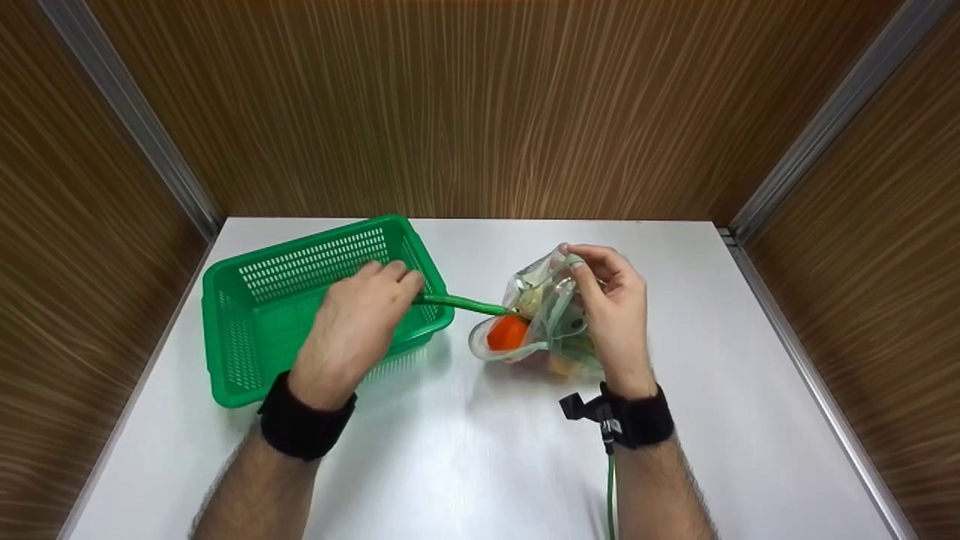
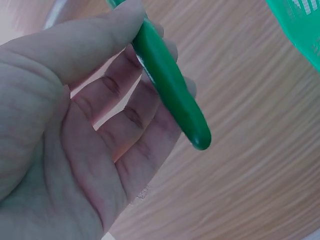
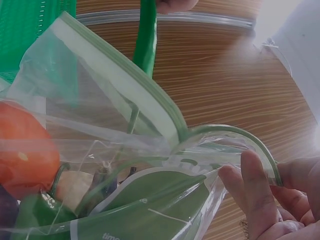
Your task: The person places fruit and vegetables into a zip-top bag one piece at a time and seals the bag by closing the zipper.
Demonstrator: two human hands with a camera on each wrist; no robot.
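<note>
My left hand (image 1: 365, 304) pinches a long green chili pepper (image 1: 469, 304) between thumb and fingers, over the right side of the green plastic basket (image 1: 217, 330). In the left wrist view, the smooth rounded tip of the chili pepper (image 2: 172, 85) sticks out past the fingers. Its stem end points right, at the mouth of a clear zip bag (image 1: 559, 311). The right hand (image 1: 619, 307) pinches the bag's rim and holds it up. Inside the bag are an orange-red tomato (image 3: 25, 150), a dark green vegetable (image 3: 42, 215) and a pale piece (image 3: 72, 187).
Both the basket and the bag are on a white table (image 1: 465, 450). Wood-patterned panels (image 1: 465, 112) enclose the back and sides, with metal strips along the corners. A green cable (image 1: 610, 487) runs from the right wristband (image 1: 637, 416).
</note>
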